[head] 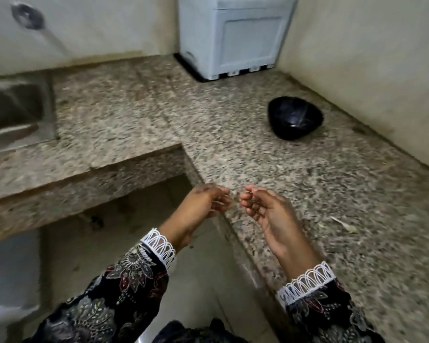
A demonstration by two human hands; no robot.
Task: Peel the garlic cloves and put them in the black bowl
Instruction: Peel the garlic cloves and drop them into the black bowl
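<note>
Both hands, left hand [203, 203] and right hand [265, 209], well short of the black bowl [295, 117]; fingers loosely curled, contents blurred, cannot tell; garlic presumably small, light, slippery: pinch ends.

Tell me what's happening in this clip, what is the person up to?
A person stands at a granite counter, both hands raised close together at its edge. The left hand and right hand have fingertips nearly meeting, seemingly working something small between them, but blur hides what. The black bowl sits farther back near the wall; its contents are unclear. A pale scrap lies on the counter.
</note>
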